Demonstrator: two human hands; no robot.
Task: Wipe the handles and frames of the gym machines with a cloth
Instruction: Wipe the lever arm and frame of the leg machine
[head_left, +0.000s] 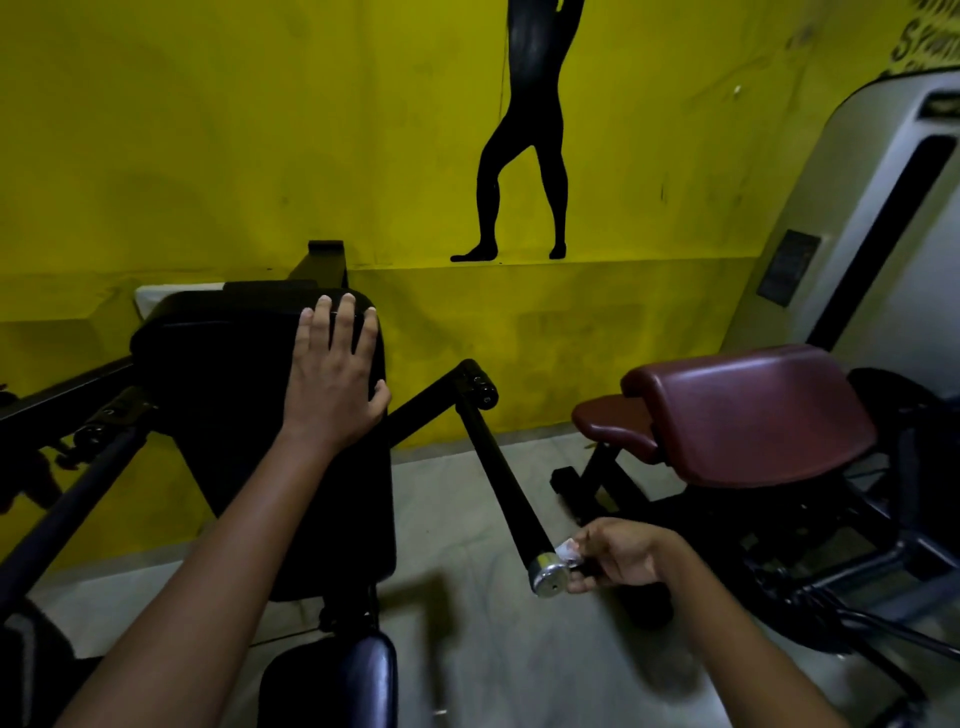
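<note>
Maroon bench near handle (yellow wall behind).

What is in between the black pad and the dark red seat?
In the head view, the black handle bar slants down between the black pad and the dark red seat, over bare grey floor. The right hand presses a small white cloth to its silver end.

Two hands: left hand, right hand. One white cloth, one black handle bar, one black pad, one maroon seat, one wall silhouette.
</note>
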